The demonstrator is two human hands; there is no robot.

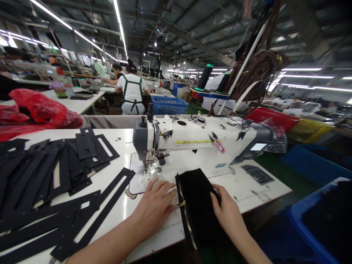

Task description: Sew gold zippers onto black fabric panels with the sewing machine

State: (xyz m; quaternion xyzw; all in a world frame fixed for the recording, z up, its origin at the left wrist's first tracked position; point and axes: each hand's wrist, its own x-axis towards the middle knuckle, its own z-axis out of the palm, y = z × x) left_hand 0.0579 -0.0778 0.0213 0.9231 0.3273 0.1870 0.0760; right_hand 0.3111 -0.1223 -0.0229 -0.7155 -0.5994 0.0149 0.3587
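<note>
A black fabric piece point(202, 205) hangs over the front edge of the sewing table, with a gold-toothed zipper point(187, 220) along its left side. My left hand point(158, 201) lies at that side, its thumb and fingertips closed at the gold zipper pull point(180, 203). My right hand point(227, 207) grips the fabric's right edge, thumb on top and the other fingers partly hidden. Just beyond stands a white sewing machine point(189, 137); its needle and presser foot point(151, 168) are ahead of my left hand, apart from the fabric.
Black slotted strips point(55, 165) pile up on the white tabletop point(121, 139) at left, near a red plastic bag point(41, 110). Pink-handled snips point(217, 142) rest against the machine. Blue bins point(316, 165) stand at right. A person point(132, 91) sits ahead beside a blue basket point(169, 105).
</note>
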